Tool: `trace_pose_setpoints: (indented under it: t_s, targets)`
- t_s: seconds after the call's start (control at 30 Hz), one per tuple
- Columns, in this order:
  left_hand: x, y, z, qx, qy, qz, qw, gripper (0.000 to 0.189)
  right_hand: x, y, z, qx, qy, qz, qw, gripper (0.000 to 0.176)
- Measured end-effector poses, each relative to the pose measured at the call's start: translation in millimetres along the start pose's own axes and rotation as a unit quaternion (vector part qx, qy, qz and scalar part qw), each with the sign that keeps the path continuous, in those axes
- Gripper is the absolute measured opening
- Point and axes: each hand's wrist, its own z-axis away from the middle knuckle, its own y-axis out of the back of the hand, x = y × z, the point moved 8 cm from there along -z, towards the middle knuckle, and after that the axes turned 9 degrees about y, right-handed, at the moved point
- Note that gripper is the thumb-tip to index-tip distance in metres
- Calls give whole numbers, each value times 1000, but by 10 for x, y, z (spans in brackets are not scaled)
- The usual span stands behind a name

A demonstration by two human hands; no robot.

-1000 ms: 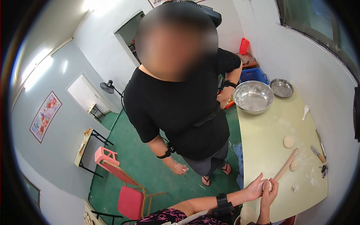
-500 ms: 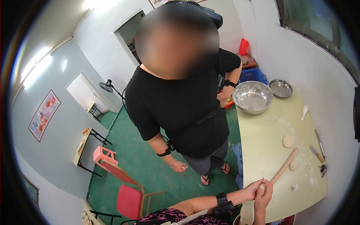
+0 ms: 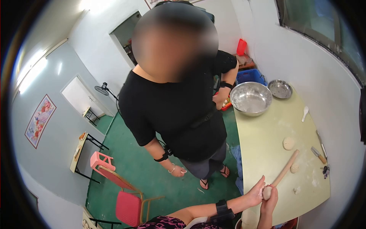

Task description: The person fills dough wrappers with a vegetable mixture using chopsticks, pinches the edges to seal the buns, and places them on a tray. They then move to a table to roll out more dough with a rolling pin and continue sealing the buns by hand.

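Observation:
Over the near edge of the pale table, my left hand and my right hand are cupped together around a small ball of dough. My left wrist has a black band on it. Just beyond my hands a wooden rolling pin lies slanted on the floured top. A flattened dough piece and a smaller one rest beside the pin.
A person in a black shirt stands close to the left of the table. Far end: large steel bowl, small steel bowl, white spoon. A knife lies by the wall. A red chair stands on the green floor.
My hands have turned around the dough ball, and more of it shows between them now. The view has drifted a little. The standing person has barely moved.

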Motion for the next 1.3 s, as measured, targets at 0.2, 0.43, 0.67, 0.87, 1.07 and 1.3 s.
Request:
trace_pose_setpoints:
  t_s: [0.2, 0.43, 0.67, 0.87, 1.07, 1.3]
  targets:
    - [407, 235, 34, -204, -38, -26, 978, 23, 151, 358, -10, 192, -224, -370, 881, 36]
    - [241, 1178, -26, 118, 77, -13, 990, 47, -1119, 1586, -921, 196, 2, -170, 966, 29]
    - [295, 931, -229, 108, 57, -42, 992, 38, -1531, 2068, -2076, 140, 184, 629, 742, 36]
    - [165, 1089, -465, -95, 8, -29, 995, 17, -875, 1942, -2281, -91, 279, 747, 596, 56]
    - [-59, 916, -321, 148, 70, -44, 986, 37, -1266, 1541, -1990, -51, 357, 678, 640, 63]
    - [225, 731, -273, -9, 43, -39, 998, 25, -986, 1451, -1050, 6, 264, 516, 815, 15]
